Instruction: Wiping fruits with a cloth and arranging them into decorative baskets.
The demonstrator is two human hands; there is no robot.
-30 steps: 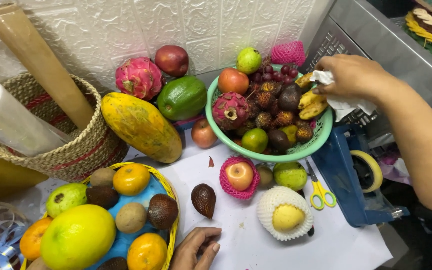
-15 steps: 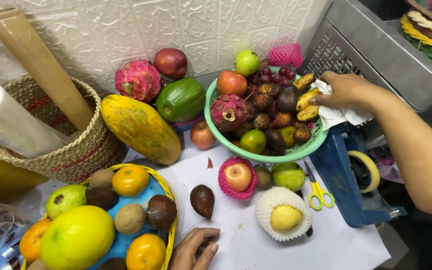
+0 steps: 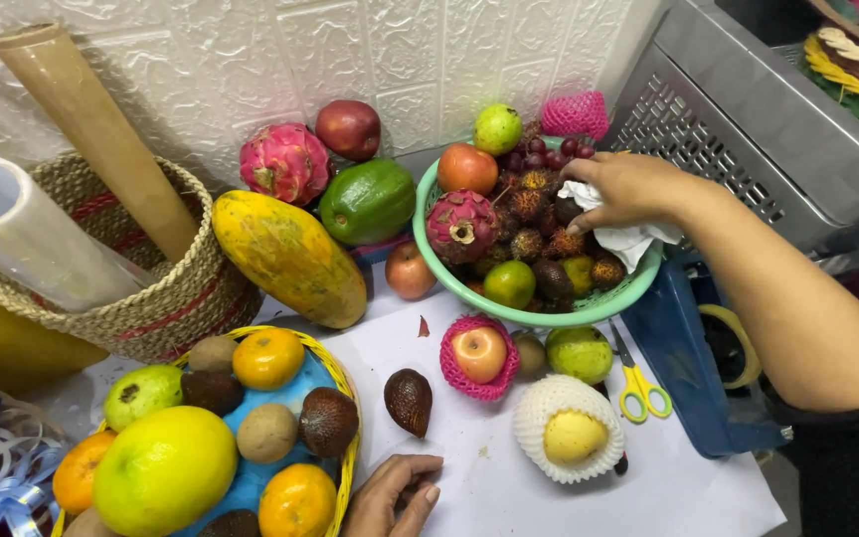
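From my remote seat I see my right hand (image 3: 628,189) reaching into the green colander bowl (image 3: 539,316) at about two o'clock from the table's middle, fingers pinched shut on a crumpled white tissue (image 3: 630,239) that hangs over the bowl's right rim. The tissue lies against the heap of fruit inside: rambutans (image 3: 539,204), a small dragon fruit (image 3: 461,225), a green lime (image 3: 509,283) and a dark avocado-like fruit (image 3: 554,278). My left hand (image 3: 395,497) rests at six o'clock on the white paper (image 3: 509,477), fingers loosely curled and holding nothing, just beside the yellow-rimmed basket (image 3: 345,398) of oranges and kiwis and near a lone brown snake fruit (image 3: 409,401).

At ten o'clock stand a woven basket (image 3: 166,298) with paper rolls, and beside it a papaya (image 3: 288,257).

My worry: the bowl is piled high and sits partly on the blue stand (image 3: 683,358) at three o'clock, so a careless push from the wrist could, I judge, tip it or roll a rambutan over the rim. The tissue could also snag on the spiky skins and tear. The yellow-handled scissors (image 3: 638,383) lie just below the forearm; a dropped elbow might catch them.
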